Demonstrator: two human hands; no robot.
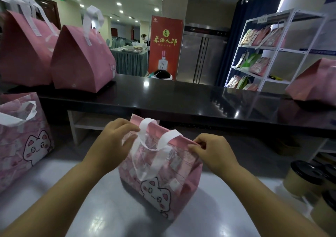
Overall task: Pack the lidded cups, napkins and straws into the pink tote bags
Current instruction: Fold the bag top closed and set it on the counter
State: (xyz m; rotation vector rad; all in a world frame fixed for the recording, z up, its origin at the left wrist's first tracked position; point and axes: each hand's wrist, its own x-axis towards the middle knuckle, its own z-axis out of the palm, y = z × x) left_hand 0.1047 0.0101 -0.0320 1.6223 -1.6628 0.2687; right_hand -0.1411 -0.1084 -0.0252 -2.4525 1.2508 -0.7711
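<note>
A pink tote bag (pixel 163 178) with a white cat print and white handles stands upright on the white worktop (pixel 101 205) in front of me. My left hand (pixel 113 140) pinches the bag's top edge at its left end, beside one handle. My right hand (pixel 209 150) pinches the same top edge at its right end. The top of the bag is pressed together, so its contents are hidden. Tan cups with black lids (pixel 307 178) stand at the right edge of the worktop.
Another cat-print tote (pixel 21 145) stands at the left. Two closed pink totes (pixel 81 58) sit on the dark raised counter (pixel 181 98) at the back left, and one more tote (pixel 316 83) at the right. A white shelf rack (pixel 269 51) holds bags behind.
</note>
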